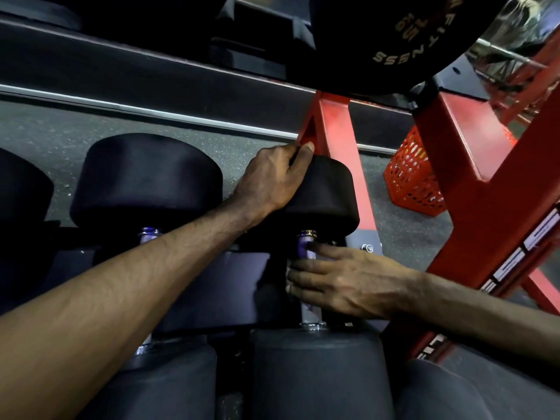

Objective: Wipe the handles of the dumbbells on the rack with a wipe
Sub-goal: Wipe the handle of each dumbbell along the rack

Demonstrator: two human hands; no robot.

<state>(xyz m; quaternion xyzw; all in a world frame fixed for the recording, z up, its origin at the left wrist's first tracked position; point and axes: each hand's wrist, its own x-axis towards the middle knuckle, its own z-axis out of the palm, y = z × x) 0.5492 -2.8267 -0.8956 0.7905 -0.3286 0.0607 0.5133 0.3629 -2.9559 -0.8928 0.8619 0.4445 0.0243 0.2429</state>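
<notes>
The right hand (342,283) curls its fingers round the metal handle (309,286) of the rightmost dumbbell on the red rack (485,165); a wipe beneath them cannot be made out. The left hand (275,177) grips the dumbbell's far head (324,195). It looks heavy and rigid, and steadying that head should stop it rolling.

The right hand (339,280) covers the middle of the dumbbell handle (309,310) — any wipe under its fingers cannot be made out. The left forearm (121,292) hides the neighbouring dumbbell's handle (149,234) — only its ends show.
</notes>
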